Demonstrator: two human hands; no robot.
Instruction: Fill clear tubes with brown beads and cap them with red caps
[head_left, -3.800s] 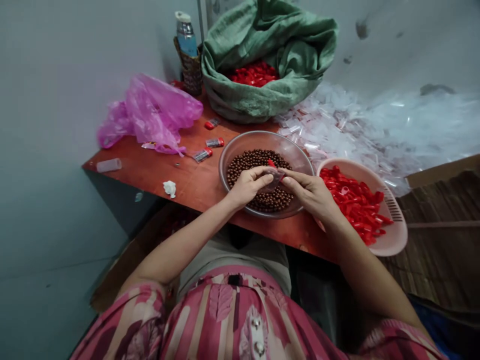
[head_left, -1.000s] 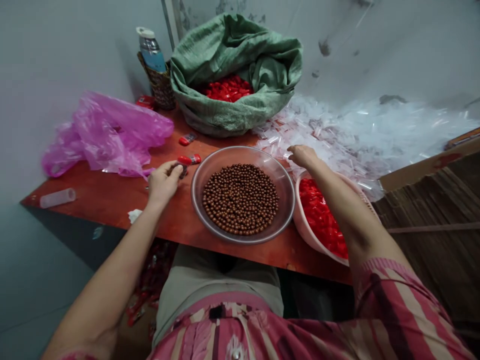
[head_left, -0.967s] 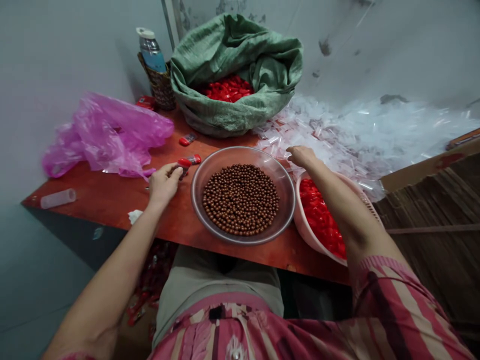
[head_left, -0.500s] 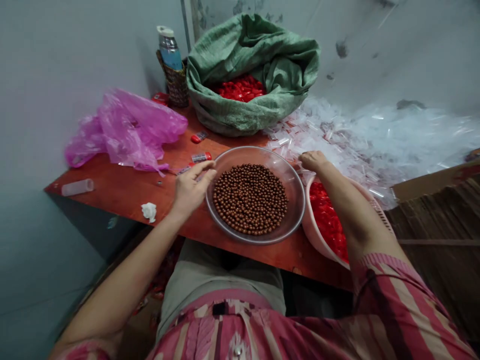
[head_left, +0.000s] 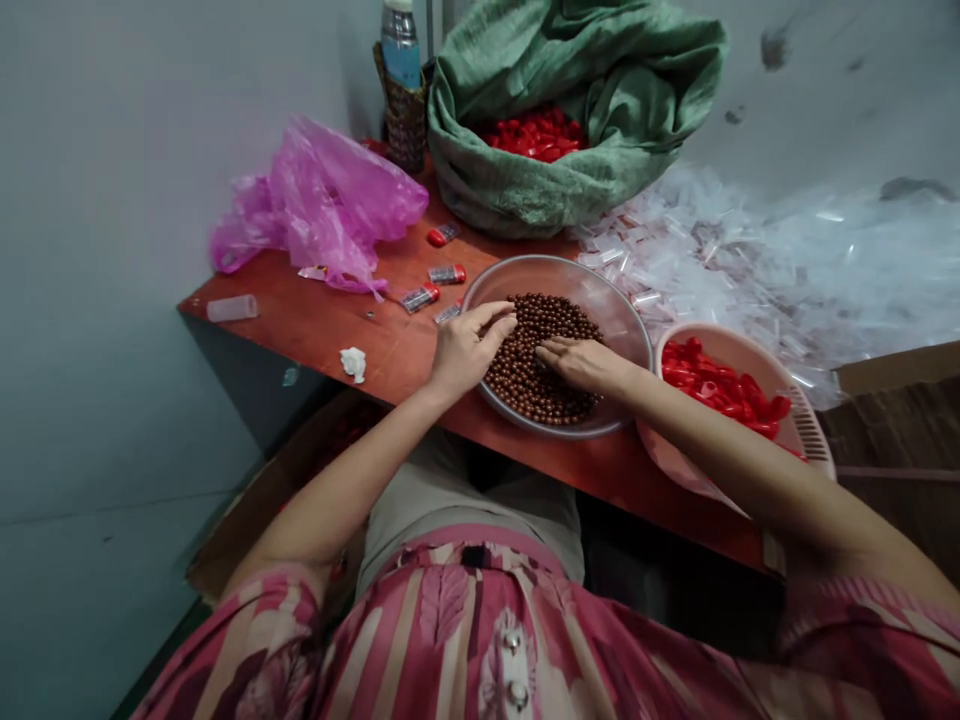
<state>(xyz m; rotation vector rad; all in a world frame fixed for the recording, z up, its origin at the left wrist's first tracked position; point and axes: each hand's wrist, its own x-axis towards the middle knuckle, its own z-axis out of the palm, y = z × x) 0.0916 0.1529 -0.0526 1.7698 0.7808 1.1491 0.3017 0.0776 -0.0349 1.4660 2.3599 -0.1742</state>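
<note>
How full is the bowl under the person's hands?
The bowl is partly full: brown balls lie heaped in it, but its inner wall shows bare above them at the far right.

A red worktop (head_left: pixel 300 322) is carrying a bowl (head_left: pixel 611 298), basin (head_left: pixel 679 455), sack (head_left: pixel 525 190), basket (head_left: pixel 406 128), pink bag (head_left: pixel 322 200), white wad (head_left: pixel 352 365), clear tube (head_left: pixel 232 307) and several capped tubes (head_left: pixel 447 274).

Brown beads (head_left: pixel 517 375), grey see-through bowl (head_left: pixel 626 310), red-orange bench (head_left: pixel 315 320).
Red pieces (head_left: pixel 709 385), pale-pink basket (head_left: pixel 802 425); whitish tubes (head_left: pixel 720 235). Dull-green sack (head_left: pixel 517 190), magenta bag (head_left: pixel 337 195), blue-and-silver flask (head_left: pixel 401 55). Shirt (head_left: pixel 420 640): pink, maroon and cream stripes, leaf motifs. Wall (head_left: pixel 105 250) blue-grey.
</note>
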